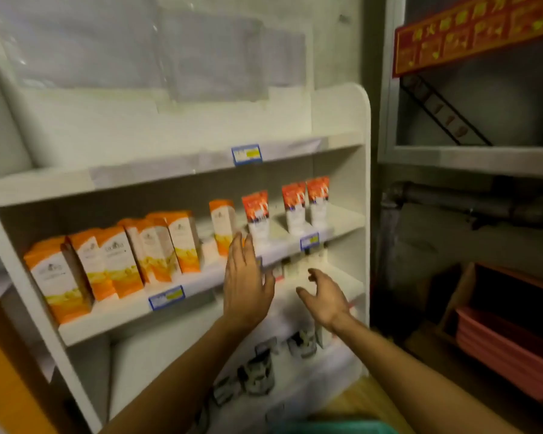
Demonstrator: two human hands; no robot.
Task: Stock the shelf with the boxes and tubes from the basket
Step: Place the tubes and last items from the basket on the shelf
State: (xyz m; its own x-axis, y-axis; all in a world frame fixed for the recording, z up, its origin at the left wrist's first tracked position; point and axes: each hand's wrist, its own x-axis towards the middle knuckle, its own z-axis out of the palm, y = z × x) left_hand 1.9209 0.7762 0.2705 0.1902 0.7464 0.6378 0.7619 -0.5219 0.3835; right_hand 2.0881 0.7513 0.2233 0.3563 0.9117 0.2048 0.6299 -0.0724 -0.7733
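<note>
Reaching w/ both empty: left hand flat, right hand fingers spread, before shelf; orange boxes, tubes w/ labels too blurred to read.

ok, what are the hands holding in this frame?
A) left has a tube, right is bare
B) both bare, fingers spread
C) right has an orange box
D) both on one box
B: the left hand and right hand are both open with fingers spread in front of the shelf, nothing in either.
</note>
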